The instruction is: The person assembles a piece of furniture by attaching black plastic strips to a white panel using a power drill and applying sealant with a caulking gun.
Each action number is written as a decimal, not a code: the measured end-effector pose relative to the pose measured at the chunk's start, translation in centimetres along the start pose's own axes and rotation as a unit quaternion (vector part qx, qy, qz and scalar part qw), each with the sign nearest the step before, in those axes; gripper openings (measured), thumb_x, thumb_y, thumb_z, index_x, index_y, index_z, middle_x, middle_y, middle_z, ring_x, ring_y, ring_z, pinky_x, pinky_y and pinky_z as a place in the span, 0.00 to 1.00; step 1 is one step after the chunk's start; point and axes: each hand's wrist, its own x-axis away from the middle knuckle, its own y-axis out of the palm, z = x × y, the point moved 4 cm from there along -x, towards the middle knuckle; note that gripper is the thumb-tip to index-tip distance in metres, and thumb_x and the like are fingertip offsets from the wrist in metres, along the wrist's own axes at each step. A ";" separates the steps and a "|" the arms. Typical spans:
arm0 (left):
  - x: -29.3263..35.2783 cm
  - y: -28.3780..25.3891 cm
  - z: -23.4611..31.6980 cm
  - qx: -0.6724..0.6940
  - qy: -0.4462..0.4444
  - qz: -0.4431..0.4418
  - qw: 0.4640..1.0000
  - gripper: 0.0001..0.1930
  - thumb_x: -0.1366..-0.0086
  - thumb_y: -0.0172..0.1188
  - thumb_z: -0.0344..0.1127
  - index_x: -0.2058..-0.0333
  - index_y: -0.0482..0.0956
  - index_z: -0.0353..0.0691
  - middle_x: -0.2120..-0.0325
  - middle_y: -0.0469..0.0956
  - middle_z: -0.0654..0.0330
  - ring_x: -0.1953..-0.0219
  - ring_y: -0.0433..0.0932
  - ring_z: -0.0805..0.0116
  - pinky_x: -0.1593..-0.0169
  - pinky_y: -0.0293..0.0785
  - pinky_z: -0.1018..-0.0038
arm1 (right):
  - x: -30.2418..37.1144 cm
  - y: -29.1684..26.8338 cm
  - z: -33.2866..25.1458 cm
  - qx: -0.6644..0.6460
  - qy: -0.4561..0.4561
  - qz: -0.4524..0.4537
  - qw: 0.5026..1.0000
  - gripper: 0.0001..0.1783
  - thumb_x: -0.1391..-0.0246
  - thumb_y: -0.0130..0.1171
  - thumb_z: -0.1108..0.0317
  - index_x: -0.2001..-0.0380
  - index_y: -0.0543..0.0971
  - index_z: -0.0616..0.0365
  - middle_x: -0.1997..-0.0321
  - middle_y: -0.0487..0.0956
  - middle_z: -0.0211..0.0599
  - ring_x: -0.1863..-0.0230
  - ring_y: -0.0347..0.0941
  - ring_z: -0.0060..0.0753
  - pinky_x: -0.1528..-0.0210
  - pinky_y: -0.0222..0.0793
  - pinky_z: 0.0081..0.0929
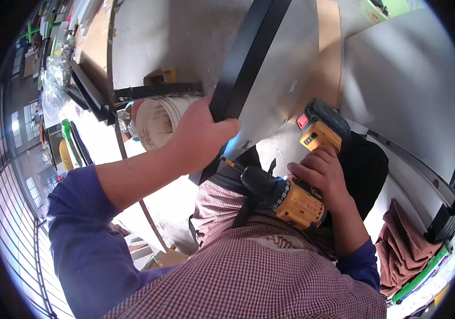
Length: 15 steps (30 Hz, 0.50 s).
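Note:
In my right hand is a yellow and black cordless drill, my fingers wrapped round its handle below a black battery pack. The drill points left, and its bit ends close to a long black metal bar. My left hand is closed round that bar, which slants from the top of the view down toward my lap. The bar lies along the edge of a large grey panel. Whether the bit touches the bar, I cannot tell.
A dirty white bucket stands beyond my left forearm. Another big grey panel leans at the right, with brown cloth below it. Cluttered shelving and a plastic bag fill the left. A pale green bin sits far back.

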 end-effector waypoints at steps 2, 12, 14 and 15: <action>0.2 0.1 0.1 0.016 0.051 0.036 0.998 0.15 0.45 0.59 0.37 0.65 0.75 0.30 0.78 0.74 0.58 0.73 0.72 0.70 0.67 0.69 0.71 | 0.4 0.1 -0.1 0.007 0.006 -0.003 1.000 0.20 0.56 0.60 0.66 0.55 0.79 0.44 0.69 0.76 0.25 0.62 0.73 0.33 0.49 0.63 0.35; -0.1 0.1 -0.5 0.052 0.043 0.001 0.998 0.21 0.41 0.61 0.38 0.56 0.74 0.24 0.70 0.79 0.53 0.70 0.79 0.65 0.61 0.75 0.71 | 1.5 0.6 -1.3 0.003 0.000 0.060 0.998 0.27 0.65 0.65 0.65 0.54 0.80 0.49 0.67 0.76 0.32 0.58 0.73 0.41 0.48 0.60 0.36; -0.1 0.2 -0.4 0.064 0.058 -0.017 0.996 0.20 0.41 0.61 0.37 0.57 0.75 0.24 0.70 0.79 0.53 0.70 0.79 0.66 0.62 0.76 0.71 | 1.7 0.7 -1.6 0.004 0.002 0.078 0.997 0.27 0.66 0.65 0.65 0.54 0.80 0.49 0.66 0.76 0.34 0.58 0.73 0.41 0.48 0.61 0.37; 0.0 0.3 -0.4 0.085 0.057 -0.031 0.994 0.19 0.41 0.61 0.37 0.58 0.75 0.24 0.70 0.80 0.53 0.71 0.79 0.66 0.64 0.76 0.72 | 1.8 0.8 -1.5 0.004 0.003 0.078 0.997 0.28 0.67 0.66 0.65 0.54 0.80 0.51 0.65 0.77 0.35 0.58 0.73 0.42 0.48 0.61 0.38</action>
